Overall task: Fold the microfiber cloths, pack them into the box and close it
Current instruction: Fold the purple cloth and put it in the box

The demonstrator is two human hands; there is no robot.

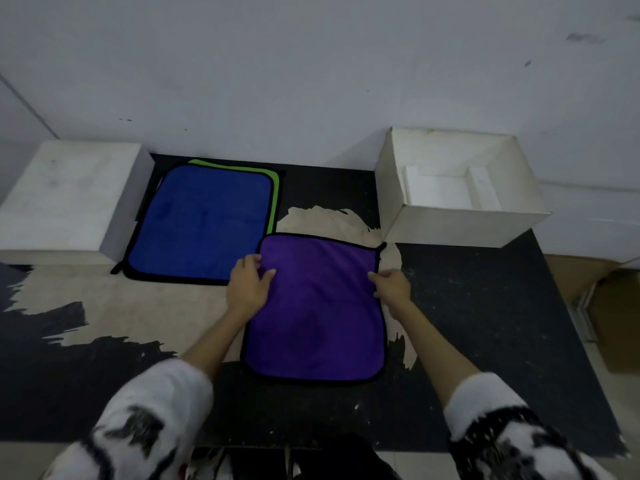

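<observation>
**Purple cloth being readied for its first fold**

The purple cloth [317,306] is lying flat and unfolded on the worn black mat [485,306], square to the person, which is giving both hands an edge to work from; the left hand [247,284] is resting on the cloth's left edge near the far corner, fingers curling onto the fabric, while the right hand [391,287] is meeting the right edge at the same height, fingertips touching or lightly pinching the border; I cannot tell whether either hand is truly gripping. The hands are sitting well apart, one at each side, probably so the far half can be brought toward the near edge evenly.

The blue cloth [204,223] is waiting flat behind and to the left, lying on top of a green cloth [275,195] that is showing only along its far and right margins; both are unfolded. The open box [460,223] is standing to the far right against the wall, with some white pieces inside and no cloth in it; its lid [69,199], judging by shape, is sitting upside-up at the far left, out of the folding space.

Folding is only beginning; packing and closing are not yet started.
</observation>
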